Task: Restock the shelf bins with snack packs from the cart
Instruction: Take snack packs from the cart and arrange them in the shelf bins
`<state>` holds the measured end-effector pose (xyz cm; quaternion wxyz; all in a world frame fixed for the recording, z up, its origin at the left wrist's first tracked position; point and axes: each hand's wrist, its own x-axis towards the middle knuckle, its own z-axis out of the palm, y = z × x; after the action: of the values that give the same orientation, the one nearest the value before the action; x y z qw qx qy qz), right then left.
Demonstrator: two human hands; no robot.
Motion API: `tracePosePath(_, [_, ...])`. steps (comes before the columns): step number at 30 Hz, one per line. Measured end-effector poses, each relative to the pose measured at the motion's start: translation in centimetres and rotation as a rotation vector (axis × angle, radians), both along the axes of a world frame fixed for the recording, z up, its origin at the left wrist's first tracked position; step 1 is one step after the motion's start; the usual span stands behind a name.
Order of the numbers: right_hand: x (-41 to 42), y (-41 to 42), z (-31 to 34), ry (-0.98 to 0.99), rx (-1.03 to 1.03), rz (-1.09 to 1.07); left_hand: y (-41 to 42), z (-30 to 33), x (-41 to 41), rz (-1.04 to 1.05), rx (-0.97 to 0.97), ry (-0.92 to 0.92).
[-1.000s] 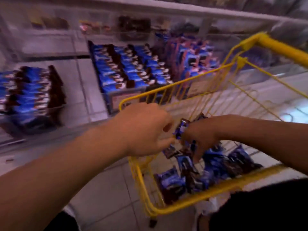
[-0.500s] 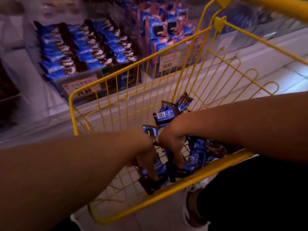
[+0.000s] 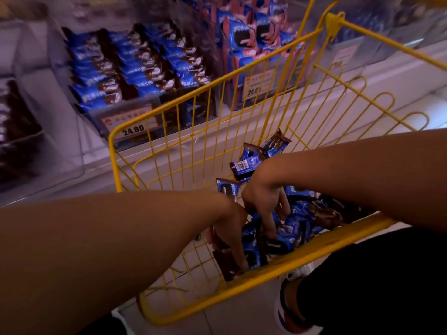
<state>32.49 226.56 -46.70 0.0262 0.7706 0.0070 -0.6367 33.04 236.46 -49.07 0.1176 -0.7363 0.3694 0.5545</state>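
Both forearms reach down into the yellow cart (image 3: 232,290), and they hide part of what the hands do. The left hand (image 3: 228,228) points downward with its fingers lying along a brown-ended pack (image 3: 226,264) near the cart's front rim; whether they pinch it I cannot tell. The right hand (image 3: 264,201) has its fingers spread and dipped among the loose blue packs (image 3: 297,226) heaped on the cart floor. One pack behind the wrist shows a barcode (image 3: 243,165); its brand lettering is too blurred to read. Past the cart, clear shelf bins (image 3: 94,117) hold rows of blue packs. Price tags (image 3: 130,128) on their fronts read 24.80, the right one partly behind wire.
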Motion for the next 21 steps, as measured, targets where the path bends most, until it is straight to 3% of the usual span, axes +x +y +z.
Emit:
tracePosePath(4, [0.9,-0.6,0.8,-0.087,0.004,-0.068,-0.3,-0.1,0.0,-0.12,0.04,-0.074])
tracePosePath(8, [2.1,-1.2,2.8,-0.183,0.02,-0.061,0.2,3.9,1.8,-0.154,0.069,-0.188])
tracePosePath(11, [3.3,-1.4,7.3,-0.361,0.111,-0.055,2.6,9.7,4.1,0.056,-0.243,-0.219])
tracePosePath(14, [2.9,-1.8,13.8,-0.696,0.223,0.035,7.9,16.1,5.9,0.356,-0.748,-0.203])
tracePosePath(16, [1.7,-1.7,17.9,-0.896,0.426,-0.061,12.0,19.1,6.3,0.576,-1.033,-0.036])
tracePosePath(18, [0.5,-1.1,20.7,-0.984,0.799,-0.306,15.4,20.3,6.3,0.721,-1.236,0.077])
tracePosePath(21, [0.1,2.9,21.4,-0.771,1.391,-0.709,18.4,19.5,6.0,1.033,-1.492,0.23])
